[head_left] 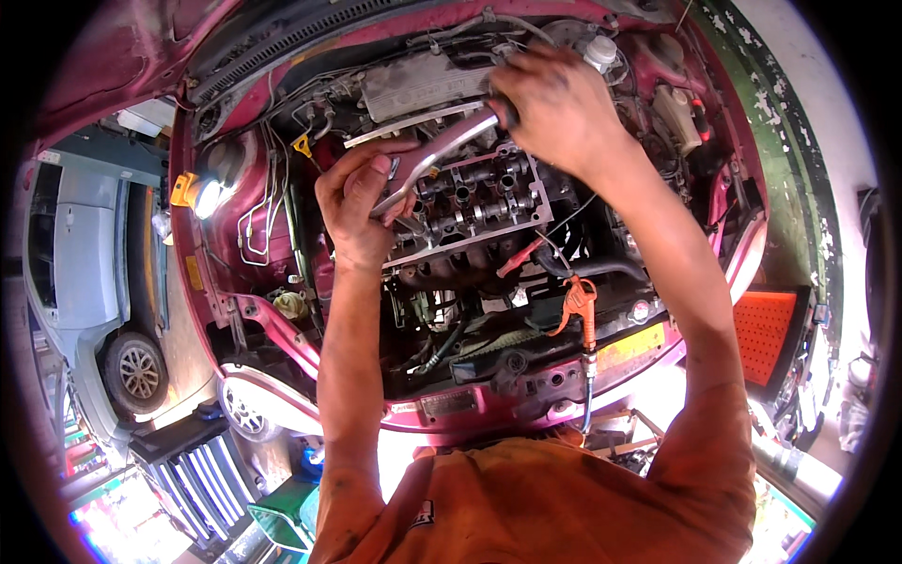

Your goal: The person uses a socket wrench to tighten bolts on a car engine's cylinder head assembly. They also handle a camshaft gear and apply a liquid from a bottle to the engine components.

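Over the opened engine, both my hands are on a long silver wrench [454, 142] with a bent shaft and a dark grip end. My left hand [360, 199] closes round its lower end, thumb on top, at the left side of the cylinder head [479, 202]. What the tool's tip sits on is hidden by those fingers. At the upper end my right hand [556, 105], a little blurred, wraps the dark grip. Below the tool, the cylinder head lies uncovered, its valve parts showing.
An orange air blow gun [580, 305] hangs on its hose at the front of the bay. Nearby lies a red-handled tool [521, 256]. A lit yellow work lamp [194, 195] sits on the left fender. A white-capped reservoir [599, 54] stands at the back right.
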